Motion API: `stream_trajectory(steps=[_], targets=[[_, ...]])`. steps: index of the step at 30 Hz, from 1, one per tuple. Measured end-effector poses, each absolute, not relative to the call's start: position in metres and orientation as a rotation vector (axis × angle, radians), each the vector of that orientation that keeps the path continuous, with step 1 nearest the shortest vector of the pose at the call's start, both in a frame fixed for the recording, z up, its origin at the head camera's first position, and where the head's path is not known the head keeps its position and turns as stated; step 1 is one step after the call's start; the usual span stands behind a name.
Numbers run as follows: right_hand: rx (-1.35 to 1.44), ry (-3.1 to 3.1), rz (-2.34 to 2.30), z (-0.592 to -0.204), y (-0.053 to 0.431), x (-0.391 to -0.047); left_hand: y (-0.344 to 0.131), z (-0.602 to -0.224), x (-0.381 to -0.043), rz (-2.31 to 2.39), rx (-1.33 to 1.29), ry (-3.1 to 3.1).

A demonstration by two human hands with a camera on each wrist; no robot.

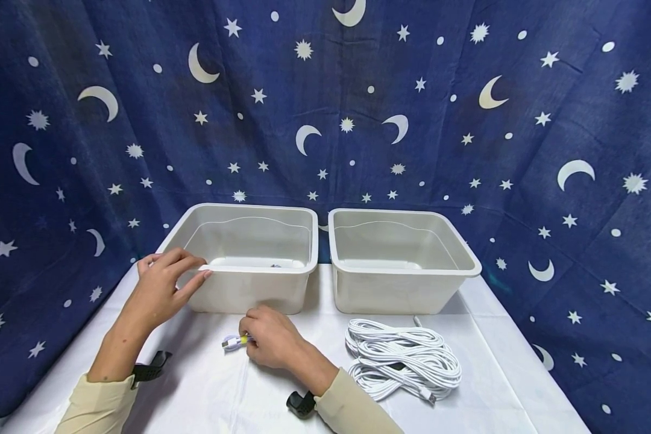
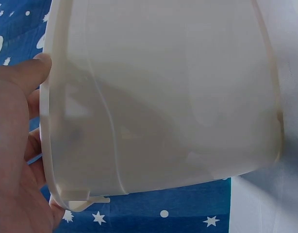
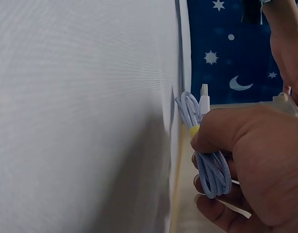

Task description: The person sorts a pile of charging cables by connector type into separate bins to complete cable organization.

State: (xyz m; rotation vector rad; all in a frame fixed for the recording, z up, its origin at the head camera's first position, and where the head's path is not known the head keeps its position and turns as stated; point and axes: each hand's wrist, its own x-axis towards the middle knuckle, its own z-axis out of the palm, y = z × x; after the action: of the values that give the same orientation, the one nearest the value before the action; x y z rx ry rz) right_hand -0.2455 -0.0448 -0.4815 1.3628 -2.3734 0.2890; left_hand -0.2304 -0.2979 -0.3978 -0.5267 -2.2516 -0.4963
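Note:
My left hand [image 1: 160, 290] holds the near rim of the left white plastic bin [image 1: 249, 292], close to its left corner. In the left wrist view the thumb lies on the near side of that rim, while the other fingers are partly hidden behind it. Low over the white cloth in front of this bin, my right hand [image 1: 273, 339] pinches a small coiled USB cable [image 3: 214, 175]. The cable is pale blue-grey with a yellow band [image 3: 194, 130] round it, and its USB plug [image 3: 204, 99] sticks out beside the thumb side of the hand.
A second white bin [image 1: 396, 293] stands right of the first, a narrow gap between them. In front of it lies a large bundle of white cable [image 1: 404, 360]. Something small and dark [image 1: 275, 266] shows inside the left bin. A starry blue curtain [image 1: 352, 84] surrounds the table.

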Motion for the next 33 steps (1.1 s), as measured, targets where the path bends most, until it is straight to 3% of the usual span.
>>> stream_trajectory(steps=[33], targets=[[1.368, -2.102, 0.593, -0.425, -0.029, -0.240, -0.298, -0.398, -0.231, -0.506, -0.514, -2.268]])
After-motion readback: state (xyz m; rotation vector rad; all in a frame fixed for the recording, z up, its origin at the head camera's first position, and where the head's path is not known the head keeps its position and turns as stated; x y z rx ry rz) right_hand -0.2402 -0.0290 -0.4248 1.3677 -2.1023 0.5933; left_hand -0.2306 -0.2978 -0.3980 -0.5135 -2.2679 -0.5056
